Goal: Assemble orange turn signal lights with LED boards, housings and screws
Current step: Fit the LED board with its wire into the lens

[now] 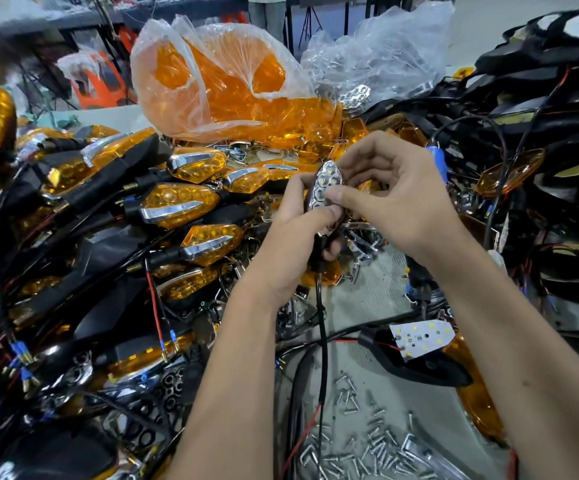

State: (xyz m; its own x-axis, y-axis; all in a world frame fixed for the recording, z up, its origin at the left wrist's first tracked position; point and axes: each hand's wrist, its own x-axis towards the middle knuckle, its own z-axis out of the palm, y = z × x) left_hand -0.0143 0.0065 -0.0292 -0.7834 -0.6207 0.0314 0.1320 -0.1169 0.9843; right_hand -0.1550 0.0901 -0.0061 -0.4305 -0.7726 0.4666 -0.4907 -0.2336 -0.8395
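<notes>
A chrome reflector (324,188) seated in a black housing is held above the worktop (378,292), gripped from below by the left hand (295,237) and pinched by the right hand (395,199). Finished lights (177,202) are heaped at left, screws (374,441) are scattered near, and a bag of orange lenses (225,84) is piled behind.

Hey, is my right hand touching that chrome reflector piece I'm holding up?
Touching. The head view shows the right hand's thumb pressed flat on the chrome reflector.
</notes>
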